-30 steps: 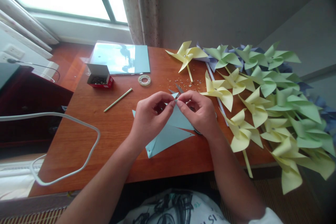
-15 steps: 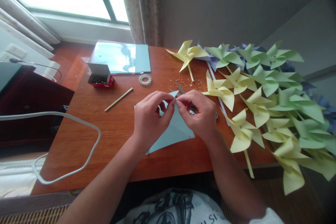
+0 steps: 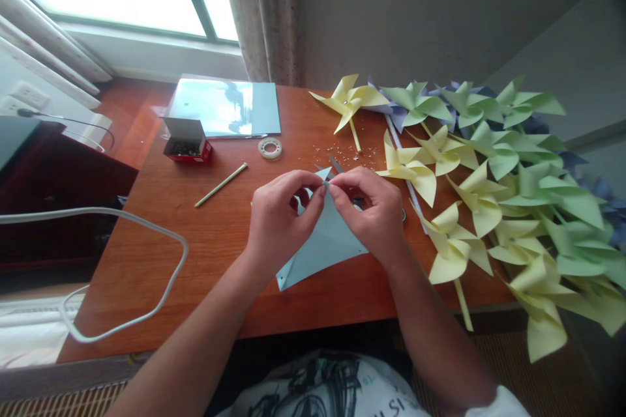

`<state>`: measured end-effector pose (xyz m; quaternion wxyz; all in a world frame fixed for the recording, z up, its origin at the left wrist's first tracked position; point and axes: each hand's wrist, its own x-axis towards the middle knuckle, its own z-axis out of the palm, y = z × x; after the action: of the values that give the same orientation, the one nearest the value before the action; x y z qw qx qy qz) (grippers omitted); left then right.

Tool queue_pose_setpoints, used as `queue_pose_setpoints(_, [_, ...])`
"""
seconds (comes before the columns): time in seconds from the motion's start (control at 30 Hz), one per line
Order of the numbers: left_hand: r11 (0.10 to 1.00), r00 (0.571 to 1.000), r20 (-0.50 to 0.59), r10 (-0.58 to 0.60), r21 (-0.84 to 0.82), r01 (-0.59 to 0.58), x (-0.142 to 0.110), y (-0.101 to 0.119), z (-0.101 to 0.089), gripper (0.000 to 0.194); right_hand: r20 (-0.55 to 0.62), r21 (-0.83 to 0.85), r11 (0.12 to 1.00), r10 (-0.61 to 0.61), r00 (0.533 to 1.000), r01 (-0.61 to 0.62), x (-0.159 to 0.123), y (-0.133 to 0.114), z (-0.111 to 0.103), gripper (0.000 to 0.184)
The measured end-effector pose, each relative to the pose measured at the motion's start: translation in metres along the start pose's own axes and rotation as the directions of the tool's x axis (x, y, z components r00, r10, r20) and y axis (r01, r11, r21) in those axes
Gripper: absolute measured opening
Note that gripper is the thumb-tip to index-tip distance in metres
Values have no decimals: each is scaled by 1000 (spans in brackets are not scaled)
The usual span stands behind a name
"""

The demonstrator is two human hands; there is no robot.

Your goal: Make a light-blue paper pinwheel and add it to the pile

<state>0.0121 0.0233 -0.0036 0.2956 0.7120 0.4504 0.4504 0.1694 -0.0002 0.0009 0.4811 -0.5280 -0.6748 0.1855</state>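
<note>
A light-blue sheet of paper (image 3: 325,241) lies under my hands, with small holes near its lower corners. My left hand (image 3: 286,208) pinches thumb and forefinger at the paper's upper part. Facing it, my right hand (image 3: 369,208) is pinched at nearly the same spot, its fingertips almost touching the left ones. A tiny grey piece seems to sit between the fingertips, too small to name. Behind and beneath my right hand lie scissors (image 3: 335,163), their blades pointing away and the handles mostly hidden.
A small red box (image 3: 188,151) of dark fasteners, a tape roll (image 3: 270,148) and a pale green paper stick (image 3: 221,185) lie left. Blue sheets in a glossy sleeve (image 3: 215,107) are behind. Paper scraps (image 3: 342,156) dot the table. Several pinwheels (image 3: 452,244) crowd the right. A white cable (image 3: 183,260) loops left.
The blue paper has turned a little between my hands. Its lower left corner has shifted right and now shows a hole. Both hands keep almost the same place.
</note>
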Motion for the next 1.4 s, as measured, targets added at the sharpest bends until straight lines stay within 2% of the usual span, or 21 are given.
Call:
queue_pose_setpoints(0.13, [997,999,-20,36,68,-34,0,2,0,4,-18,-61,996,-67,998,65,-1,0,2,9])
queue_pose_setpoints(0.4, [983,994,-27,105,153,-100,-3,1,1,6,-62,-82,993,-89,994,84,-3,-1,4,9])
queue_pose_setpoints(0.7, [951,986,-21,165,267,-153,-8,-1,3,11,-56,-223,952,-229,972,211,-5,6,9,14])
queue_pose_setpoints(0.8, [952,984,-9,176,255,-168,-8,-1,3,10,-70,-231,946,-248,966,226,-5,7,9,14])
queue_pose_setpoints(0.9, [971,990,-16,138,199,-132,-6,0,2,8,-73,-232,944,-257,964,234,-5,4,8,16])
queue_pose_setpoints(1.03, [986,995,-35,92,139,-87,-3,2,0,9,-64,-178,964,-211,975,197,-4,1,6,20])
queue_pose_setpoints(1.4, [993,996,-46,79,87,-75,-2,3,0,6,-68,-137,977,-176,982,165,-3,0,6,19])
